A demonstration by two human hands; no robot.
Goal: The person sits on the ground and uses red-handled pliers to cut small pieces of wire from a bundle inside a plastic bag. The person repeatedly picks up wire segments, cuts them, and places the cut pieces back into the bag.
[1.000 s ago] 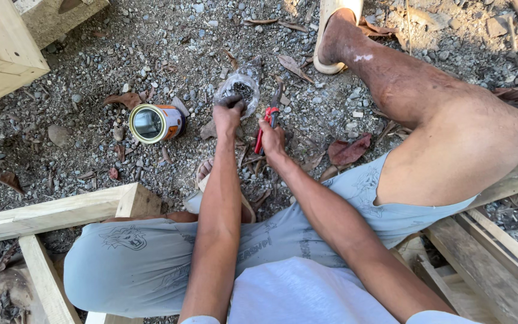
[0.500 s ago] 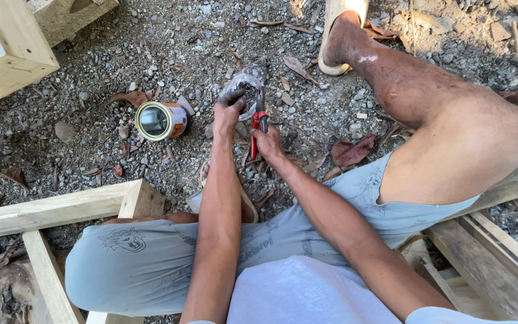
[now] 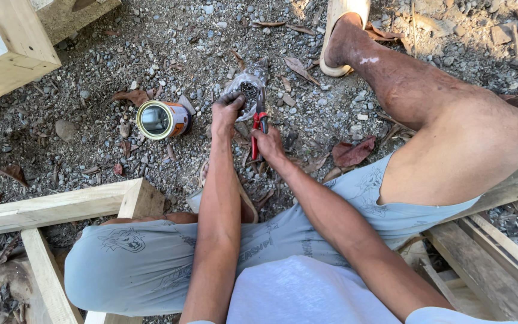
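Gravel ground (image 3: 121,66) strewn with dry leaves fills the view, with pale timber frames (image 3: 49,207) at the left and planks (image 3: 499,246) at the right. Seated person, seen from above: grey shorts, bare right leg (image 3: 445,126) stretched out to a sandal (image 3: 340,36) at the top edge. Open can (image 3: 160,119) lies on its side on the gravel, mouth toward the viewer, left of the hands and apart from them. Left hand (image 3: 228,111): fingers curled shut, gripping the lower edge of a clear plastic bag (image 3: 248,90) of small dark pieces, likely nails; bag rests on the gravel just beyond the hands. Right hand (image 3: 268,144): closed around the red handles of pliers (image 3: 258,123), tool nose pointing up toward the bag and touching or nearly touching it. Step in hand, as judged: working at the bag's contents with the pliers. Next move would call for a steady hold on the bag and fine aim of the tool tip.
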